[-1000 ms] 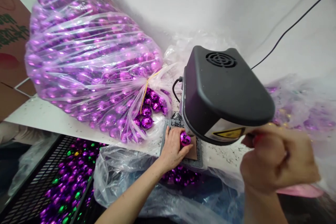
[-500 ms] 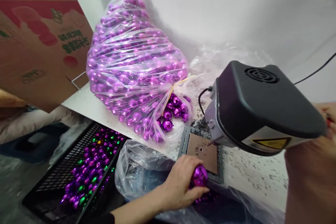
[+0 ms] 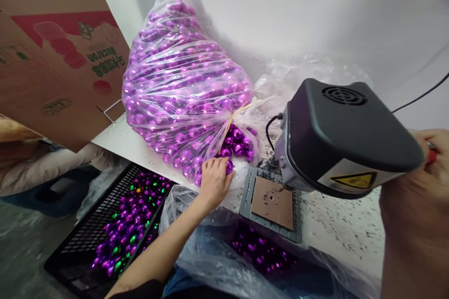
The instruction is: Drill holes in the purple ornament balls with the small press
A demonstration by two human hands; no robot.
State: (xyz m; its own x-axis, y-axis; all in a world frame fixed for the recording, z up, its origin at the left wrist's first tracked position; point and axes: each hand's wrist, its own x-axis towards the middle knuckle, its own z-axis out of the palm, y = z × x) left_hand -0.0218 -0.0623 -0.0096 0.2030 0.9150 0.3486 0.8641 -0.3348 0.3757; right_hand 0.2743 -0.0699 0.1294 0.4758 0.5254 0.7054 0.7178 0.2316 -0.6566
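My left hand (image 3: 214, 182) is at the mouth of the big clear bag (image 3: 182, 74). Its fingers curl around a shiny purple faceted ball (image 3: 229, 167) at the edge of the spilled ones. More purple balls (image 3: 238, 145) lie just beyond it. At the far right my right hand (image 3: 430, 159) is wrapped around a lever with a red part (image 3: 431, 154), partly hidden behind the black machine head (image 3: 351, 131). Under that head lies a brown plate (image 3: 272, 203) with a small hole and no ball on it.
An open plastic bag (image 3: 210, 247) below the table edge holds purple balls. A black crate (image 3: 87, 224) with purple and green balls stands at lower left, near a cardboard box (image 3: 66, 65) and another person's sleeve (image 3: 52, 163). Dark flecks litter the white table (image 3: 336, 224).
My left hand has moved up and left, from beside the plate to the bag's mouth. The ball it held near the plate is gone from it. My right hand stays at the lever.
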